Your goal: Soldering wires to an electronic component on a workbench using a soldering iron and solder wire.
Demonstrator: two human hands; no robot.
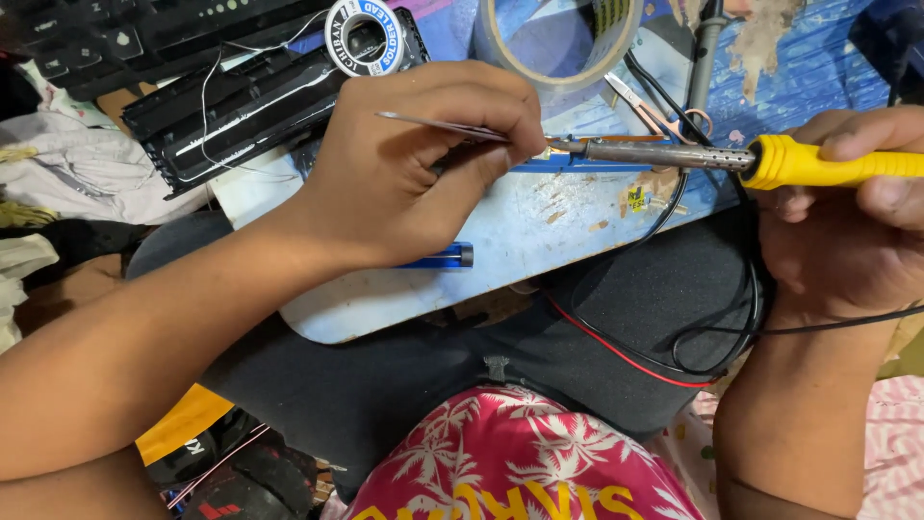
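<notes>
We see a worn pale-blue board point(539, 226) lying across the lap as the work surface, with a black slotted plastic housing point(231, 106) at its upper left and a clear roll of wide packing tape point(558, 39) at the top; our left hand point(404, 164) sits over the middle of the board, fingers closed in a pinch on thin silver metal tweezers point(443, 125), whose long axis runs left to right with the tips pointing right, hidden under the fingertips; our right hand point(847, 221) is at the right edge, wrapped shut around the yellow-handled soldering iron point(731, 159), its long axis also horizontal, tip pointing left, meeting the tweezer end just beside the left fingertips over a narrow blue strip point(587, 166); so the joint lies right at the left fingers, well apart from the right hand; small spool of solder wire point(364, 37) above; blue pen-like stick point(443, 257) below the left palm
</notes>
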